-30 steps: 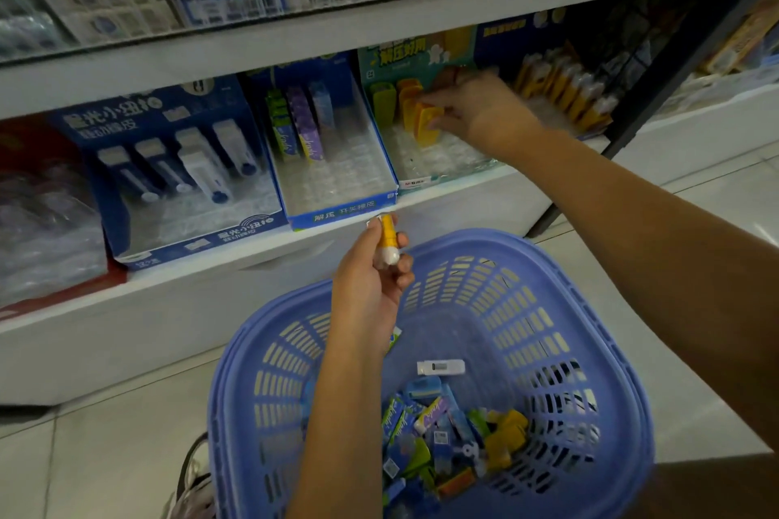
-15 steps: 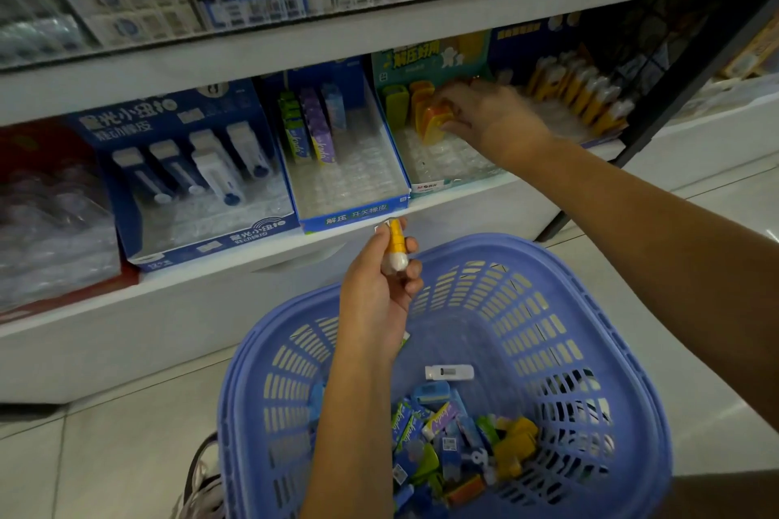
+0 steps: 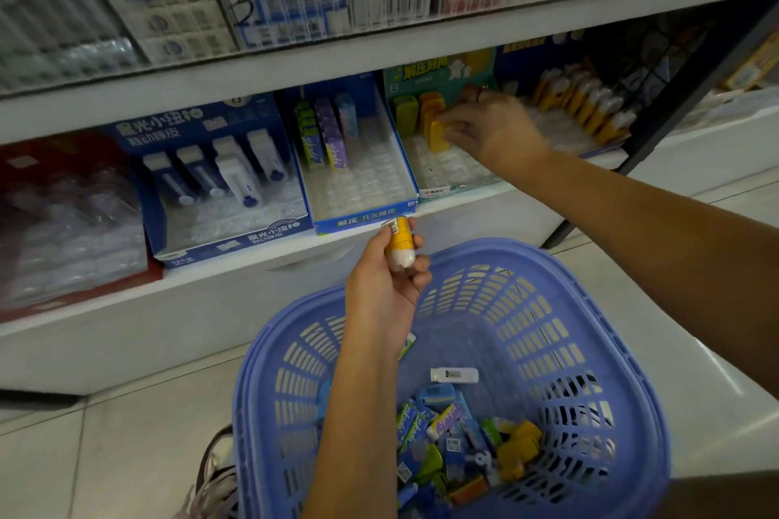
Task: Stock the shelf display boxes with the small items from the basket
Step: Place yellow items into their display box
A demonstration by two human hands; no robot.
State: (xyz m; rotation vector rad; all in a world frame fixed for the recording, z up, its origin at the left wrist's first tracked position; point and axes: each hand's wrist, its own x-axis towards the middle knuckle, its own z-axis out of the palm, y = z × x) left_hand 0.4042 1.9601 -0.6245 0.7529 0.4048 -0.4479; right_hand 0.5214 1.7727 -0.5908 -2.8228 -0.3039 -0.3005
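A blue plastic basket [image 3: 590, 308] sits on the floor below me, with several small coloured items [image 3: 463, 438] heaped at its bottom. Above the basket's far rim my left hand [image 3: 388, 287] grips a yellow-and-white item [image 3: 398, 242] upright. My right hand [image 3: 489, 126] reaches into the green display box [image 3: 438, 74] on the lower shelf, fingers on a yellow block [image 3: 436, 135] standing in its clear tray beside other yellow and green ones. Next to it on the left is a blue display box [image 3: 362, 219] holding three wrapped items at its back.
A larger blue box [image 3: 236, 242] with white push erasers stands further left, a red tray [image 3: 80, 291] beyond it. At the right, a box of yellow-capped items [image 3: 590, 105] sits by a dark shelf post [image 3: 657, 131]. The upper shelf [image 3: 379, 51] overhangs. A shoe [image 3: 219, 476] shows by the basket.
My right hand has set the yellow block down further into the green box's tray. My left hand with its item stays in place; the view has shifted slightly.
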